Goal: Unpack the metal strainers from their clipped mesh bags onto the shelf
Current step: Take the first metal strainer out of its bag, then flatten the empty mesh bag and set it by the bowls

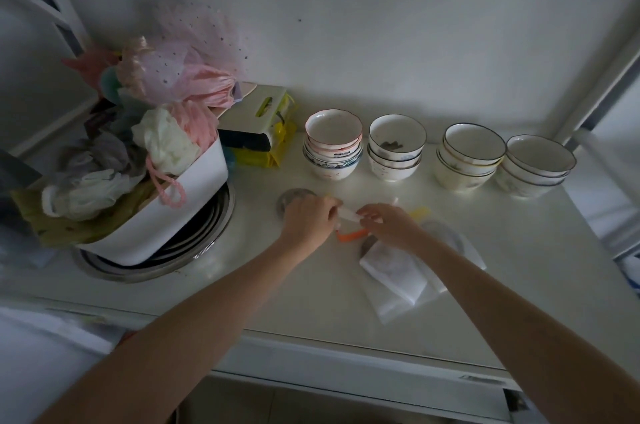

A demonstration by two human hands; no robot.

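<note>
On the white shelf my left hand and my right hand meet over a white clip, each pinching one end of it. An orange clip lies just below the hands and a yellow clip just beyond my right hand. A round metal strainer lies flat behind my left hand, partly hidden. White mesh bags lie under my right forearm, with another strainer showing grey through the mesh.
Four stacks of bowls line the back. A white tub full of plastic bags sits on metal basins at left. A tissue box and yellow packs stand behind it.
</note>
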